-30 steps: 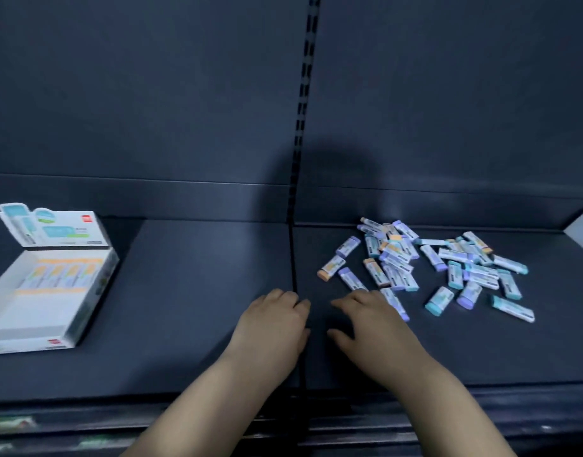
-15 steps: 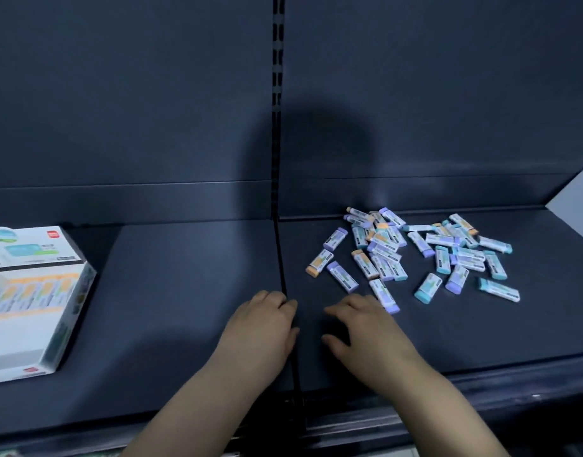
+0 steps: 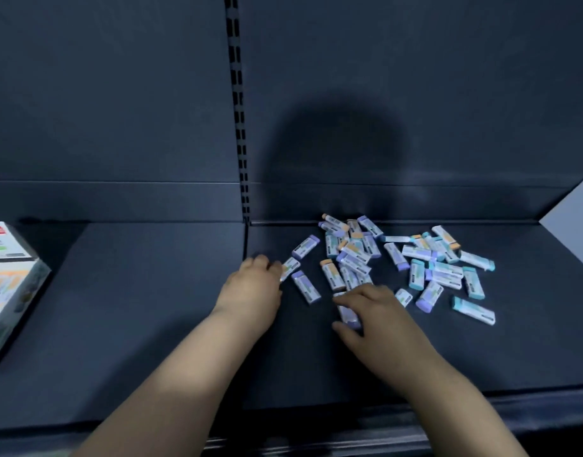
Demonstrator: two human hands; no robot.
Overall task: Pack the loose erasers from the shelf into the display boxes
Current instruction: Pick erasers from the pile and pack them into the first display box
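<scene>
Head view: eraser (image 3: 348, 316) half-hidden under right hand (image 3: 379, 319)

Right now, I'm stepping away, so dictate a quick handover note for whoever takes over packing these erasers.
Left hand: fingertips on the leftmost eraser, grip unclear.
Right hand: pinches a purple-ended eraser on the shelf.
Loose pile lies right of centre; display box at the far left edge, cut off.
Done: nothing visibly packed.
Left: the whole pile.
</scene>
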